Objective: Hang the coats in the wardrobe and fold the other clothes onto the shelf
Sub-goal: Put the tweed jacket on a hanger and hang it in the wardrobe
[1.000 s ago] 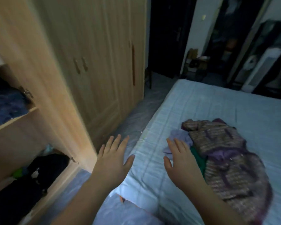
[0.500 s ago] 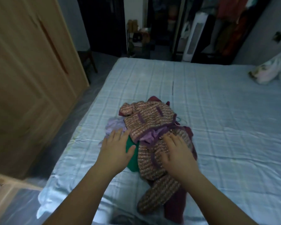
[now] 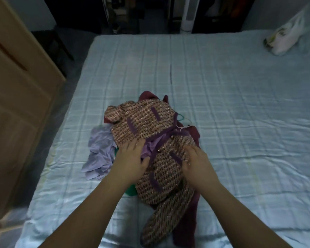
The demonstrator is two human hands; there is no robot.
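Note:
A pink-brown tweed jacket (image 3: 145, 126) with purple trim tops a small heap of clothes on the bed (image 3: 222, 104). Under it lie a lilac garment (image 3: 100, 153) on the left, a green one (image 3: 132, 191) and a maroon one (image 3: 191, 228). My left hand (image 3: 131, 161) lies on the jacket at its purple front edge, fingers spread. My right hand (image 3: 197, 165) rests on the jacket's right half, fingertips pressing into the fabric. A tweed sleeve trails toward me over the bed's near edge.
The wooden wardrobe door (image 3: 16, 104) stands close on the left, with a strip of floor between it and the bed. A white plastic bag (image 3: 284, 40) lies at the bed's far right corner. Dark doorways and a white appliance (image 3: 189, 13) are behind the bed.
My view swung from the wardrobe to the bed. Both hands moved from the air above the bed's edge onto the tweed jacket, the left one sliding from the lilac garment onto the jacket.

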